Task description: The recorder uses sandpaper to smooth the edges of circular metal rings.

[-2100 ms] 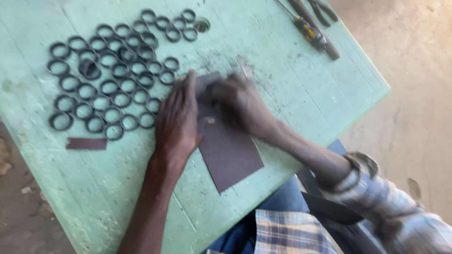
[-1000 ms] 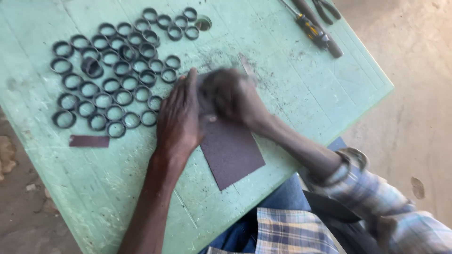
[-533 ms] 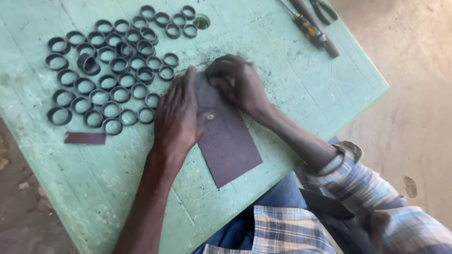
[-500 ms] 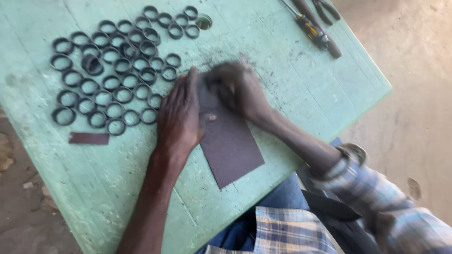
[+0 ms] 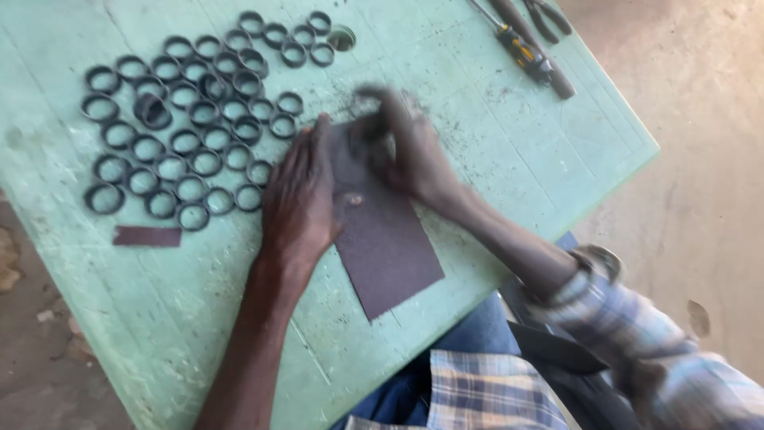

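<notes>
A dark brown sheet of sandpaper (image 5: 390, 247) lies on the pale green table (image 5: 493, 159). My left hand (image 5: 301, 195) presses flat on the sheet's left edge, fingers together and pointing away from me. My right hand (image 5: 406, 143) is at the sheet's far end, blurred with motion, fingers bent over something small and dark that I cannot make out. Dark dust lies on the table around it.
Several dark metal rings (image 5: 191, 143) lie in rows at the far left of the table. A small strip of sandpaper (image 5: 147, 236) lies near the left edge. A screwdriver (image 5: 525, 52) and pliers (image 5: 549, 16) rest at the far right. A hole (image 5: 342, 36) pierces the tabletop.
My right hand has moved back and forth over the sandpaper's far end. My left hand has stayed flat on the sheet.
</notes>
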